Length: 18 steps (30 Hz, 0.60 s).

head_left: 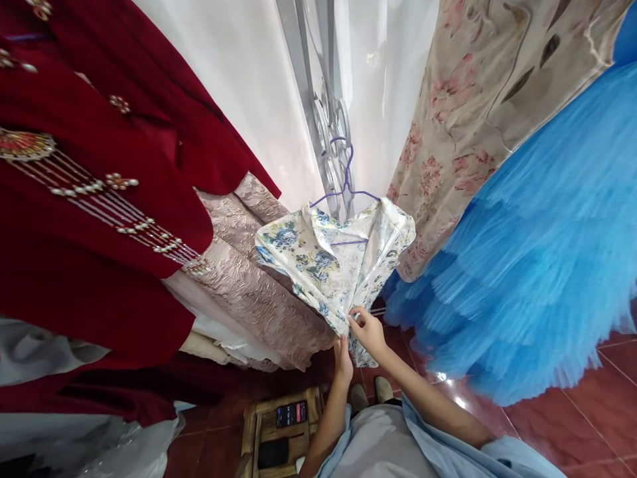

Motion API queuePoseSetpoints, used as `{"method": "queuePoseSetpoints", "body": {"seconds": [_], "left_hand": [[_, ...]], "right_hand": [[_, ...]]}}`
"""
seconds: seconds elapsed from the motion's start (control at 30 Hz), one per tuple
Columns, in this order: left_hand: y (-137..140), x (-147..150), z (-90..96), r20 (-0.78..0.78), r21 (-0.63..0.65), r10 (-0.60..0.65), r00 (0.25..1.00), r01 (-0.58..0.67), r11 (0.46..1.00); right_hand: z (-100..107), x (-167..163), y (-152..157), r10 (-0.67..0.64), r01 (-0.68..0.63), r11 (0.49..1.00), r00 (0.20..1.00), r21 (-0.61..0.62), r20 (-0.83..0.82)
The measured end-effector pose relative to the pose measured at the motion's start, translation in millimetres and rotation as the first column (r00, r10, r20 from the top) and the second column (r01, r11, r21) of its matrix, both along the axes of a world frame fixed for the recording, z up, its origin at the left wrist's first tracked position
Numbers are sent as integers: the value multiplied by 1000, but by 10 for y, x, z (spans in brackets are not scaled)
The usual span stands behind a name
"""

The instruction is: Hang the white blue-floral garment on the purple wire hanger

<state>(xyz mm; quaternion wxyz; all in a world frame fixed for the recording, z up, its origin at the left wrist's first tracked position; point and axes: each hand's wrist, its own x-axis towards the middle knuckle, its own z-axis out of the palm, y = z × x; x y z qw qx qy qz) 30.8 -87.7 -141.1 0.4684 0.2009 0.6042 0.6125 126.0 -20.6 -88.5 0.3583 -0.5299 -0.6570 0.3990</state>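
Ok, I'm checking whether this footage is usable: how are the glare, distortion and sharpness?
Head view: bright glare on the red tiled floor; wide-angle stretching toward the edges, noticeable on the blue ruffled dress; floral garment evenly lit, its print readable; left hand and right hand outlined clearly, though fine finger detail looks soft.

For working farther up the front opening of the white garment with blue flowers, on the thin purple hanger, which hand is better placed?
Probably the right hand: it pinches the garment where the front edges meet, nearer the opening, while the left hand holds lower down.
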Motion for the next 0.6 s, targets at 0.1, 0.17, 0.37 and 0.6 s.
{"method": "queuePoseSetpoints", "body": {"seconds": [0.1,0.17,0.37,0.6], "left_hand": [[23,76,144,-86,107,-52,995,62,992],[83,115,211,-85,124,-73,994,83,989],[274,102,175,4,-83,-132,991,132,988],[202,-197,219,-358,-55,147,922,-178,983]], "right_hand": [[9,68,4,22,-20,999,999,-51,44],[4,114,9,45,-38,995,997,-95,70],[-70,194,44,56,-38,985,993,-167,101],[-180,209,-21,83,-183,917,956,-354,-280]]}}
